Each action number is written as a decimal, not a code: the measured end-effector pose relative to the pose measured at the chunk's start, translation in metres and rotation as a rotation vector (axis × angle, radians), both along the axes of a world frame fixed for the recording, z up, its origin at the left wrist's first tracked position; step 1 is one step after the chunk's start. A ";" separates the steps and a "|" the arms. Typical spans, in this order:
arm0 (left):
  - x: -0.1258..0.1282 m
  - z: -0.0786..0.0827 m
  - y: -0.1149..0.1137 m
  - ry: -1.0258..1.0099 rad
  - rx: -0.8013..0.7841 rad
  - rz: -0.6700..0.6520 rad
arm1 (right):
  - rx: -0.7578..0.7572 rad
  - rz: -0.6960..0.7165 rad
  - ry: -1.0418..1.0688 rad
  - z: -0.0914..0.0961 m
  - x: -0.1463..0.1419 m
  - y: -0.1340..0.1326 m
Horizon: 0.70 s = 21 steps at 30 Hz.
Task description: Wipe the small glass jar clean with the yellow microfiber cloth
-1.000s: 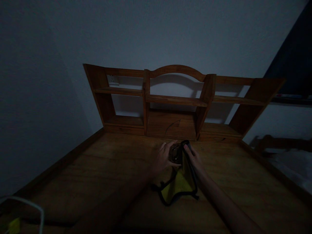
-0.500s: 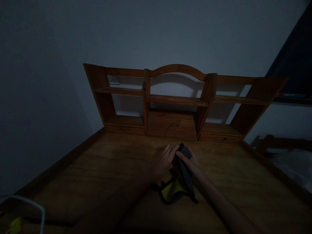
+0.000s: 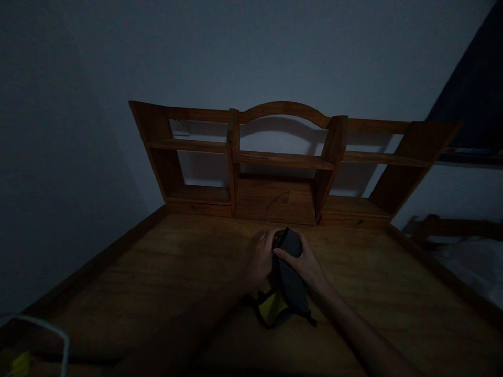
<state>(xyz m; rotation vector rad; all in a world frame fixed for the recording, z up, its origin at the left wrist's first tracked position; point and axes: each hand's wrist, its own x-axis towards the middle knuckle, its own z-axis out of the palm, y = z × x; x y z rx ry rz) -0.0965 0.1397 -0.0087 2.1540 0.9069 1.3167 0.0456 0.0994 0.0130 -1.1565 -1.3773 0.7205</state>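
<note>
A grey fabric pouch (image 3: 293, 277) with black edging is held above the wooden table, its lower end hanging toward me. At that end a flap folds open and shows a yellow lining (image 3: 272, 308). My right hand (image 3: 308, 262) grips the pouch's upper right side, thumb laid across the front. On the other side my left hand (image 3: 261, 262) is curled round the upper left edge, most of its fingertips hidden. A small dark, slightly shiny patch shows between the left fingers and the pouch; it is too dim to name.
A wooden shelf unit (image 3: 281, 159) stands at the table's back, against the wall. The wooden table (image 3: 188, 262) has raised side edges. A white cable (image 3: 47, 325) and a yellow object (image 3: 20, 362) are at lower left. The room is very dim.
The pouch has turned so that more of its grey face shows and less of the yellow lining. Both hands have shifted slightly left, still on the pouch.
</note>
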 end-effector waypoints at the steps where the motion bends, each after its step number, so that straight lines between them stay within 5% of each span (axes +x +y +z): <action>1: 0.001 -0.001 0.001 -0.029 -0.025 0.005 | 0.000 0.006 0.002 0.000 0.000 0.000; 8: 0.005 0.005 -0.002 -0.178 -0.177 0.021 | 0.013 0.031 0.044 0.004 0.005 0.000; 21: 0.004 0.005 -0.002 -0.228 -0.227 -0.047 | 0.059 -0.001 -0.017 0.003 0.012 -0.001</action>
